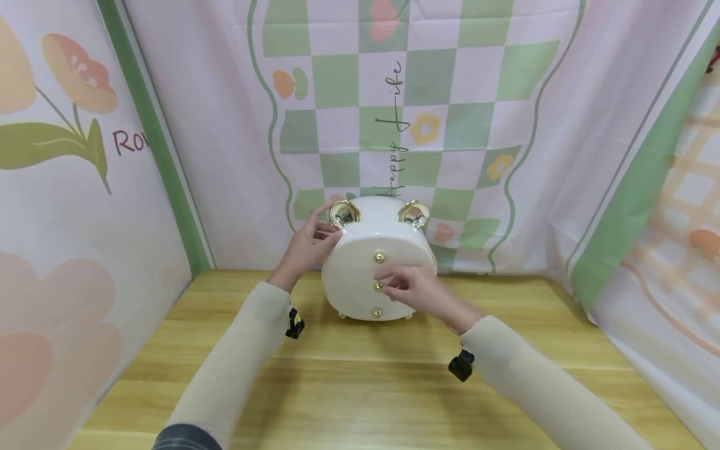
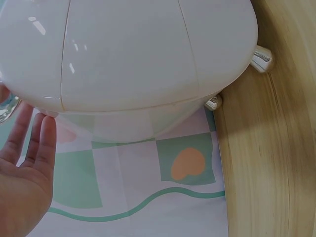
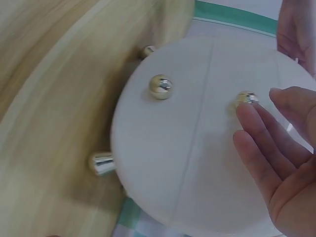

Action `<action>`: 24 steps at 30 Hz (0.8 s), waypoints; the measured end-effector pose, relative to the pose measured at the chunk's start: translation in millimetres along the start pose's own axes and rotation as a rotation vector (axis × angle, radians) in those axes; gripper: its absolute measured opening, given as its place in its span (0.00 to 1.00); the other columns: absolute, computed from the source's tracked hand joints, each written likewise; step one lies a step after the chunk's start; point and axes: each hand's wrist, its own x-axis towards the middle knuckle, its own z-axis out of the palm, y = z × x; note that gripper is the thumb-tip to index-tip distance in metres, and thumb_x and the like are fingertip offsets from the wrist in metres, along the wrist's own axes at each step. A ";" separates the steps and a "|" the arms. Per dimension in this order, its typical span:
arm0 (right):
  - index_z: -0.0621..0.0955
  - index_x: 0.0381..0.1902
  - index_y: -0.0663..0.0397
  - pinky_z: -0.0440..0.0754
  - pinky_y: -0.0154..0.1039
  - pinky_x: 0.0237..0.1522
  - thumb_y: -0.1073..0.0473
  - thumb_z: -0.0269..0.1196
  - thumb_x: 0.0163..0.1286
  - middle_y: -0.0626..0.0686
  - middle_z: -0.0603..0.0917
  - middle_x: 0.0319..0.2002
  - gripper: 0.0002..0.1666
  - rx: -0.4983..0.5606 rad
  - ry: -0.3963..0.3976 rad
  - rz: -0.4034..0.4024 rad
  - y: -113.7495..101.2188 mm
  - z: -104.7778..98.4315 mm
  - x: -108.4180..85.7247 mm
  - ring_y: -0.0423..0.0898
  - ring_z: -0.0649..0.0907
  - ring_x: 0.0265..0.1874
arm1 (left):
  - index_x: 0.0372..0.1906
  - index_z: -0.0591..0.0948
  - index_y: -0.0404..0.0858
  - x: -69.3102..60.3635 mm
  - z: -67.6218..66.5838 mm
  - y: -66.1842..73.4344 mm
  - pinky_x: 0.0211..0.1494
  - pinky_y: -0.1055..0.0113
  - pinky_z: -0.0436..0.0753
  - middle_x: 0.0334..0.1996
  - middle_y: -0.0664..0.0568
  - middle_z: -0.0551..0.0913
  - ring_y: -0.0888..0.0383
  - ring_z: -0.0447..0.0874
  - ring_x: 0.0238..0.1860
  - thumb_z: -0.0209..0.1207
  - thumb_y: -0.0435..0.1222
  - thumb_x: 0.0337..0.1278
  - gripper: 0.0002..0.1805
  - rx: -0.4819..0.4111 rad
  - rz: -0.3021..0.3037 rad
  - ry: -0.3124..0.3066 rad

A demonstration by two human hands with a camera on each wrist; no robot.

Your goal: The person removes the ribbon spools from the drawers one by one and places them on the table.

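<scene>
A white, rounded drawer box (image 1: pixel 350 275) with gold ears stands upright on the table. Three round gold knobs run down its front, with seams between the drawers showing in the right wrist view. My left hand (image 1: pixel 309 244) is at the upper left side by the gold ear (image 1: pixel 344 214), its fingertips touching the shell. In front of the box is my right hand (image 1: pixel 416 289), fingers loosely bent. Its fingertips reach the middle knob (image 3: pixel 247 97), while the thumb stays apart from it. The lower knob (image 3: pixel 161 87) is untouched; the top one is hidden in the right wrist view.
The wooden table (image 1: pixel 349 387) extends in front of the box. A checked green and white cloth (image 1: pixel 382 125) hangs right behind it, with printed cloth walls on both sides. Short gold feet (image 2: pixel 262 59) lift the box off the table.
</scene>
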 end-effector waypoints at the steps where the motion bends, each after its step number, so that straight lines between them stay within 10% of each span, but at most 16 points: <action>1: 0.84 0.55 0.56 0.85 0.37 0.36 0.64 0.65 0.70 0.56 0.88 0.39 0.16 -0.004 -0.001 -0.005 2.1 1.9 0.2 0.46 0.86 0.33 | 0.74 0.59 0.72 -0.1 -0.1 0.0 0.52 0.52 0.81 0.51 0.53 0.81 0.51 0.78 0.51 0.61 0.48 0.69 0.35 0.001 0.001 -0.001; 24: 0.86 0.51 0.58 0.85 0.34 0.35 0.65 0.64 0.71 0.55 0.88 0.44 0.12 -0.008 0.082 -0.045 17.7 22.1 6.2 0.45 0.88 0.31 | 0.75 0.60 0.70 0.9 0.1 0.2 0.52 0.52 0.81 0.52 0.52 0.80 0.51 0.79 0.51 0.61 0.47 0.69 0.35 -0.005 -0.011 -0.001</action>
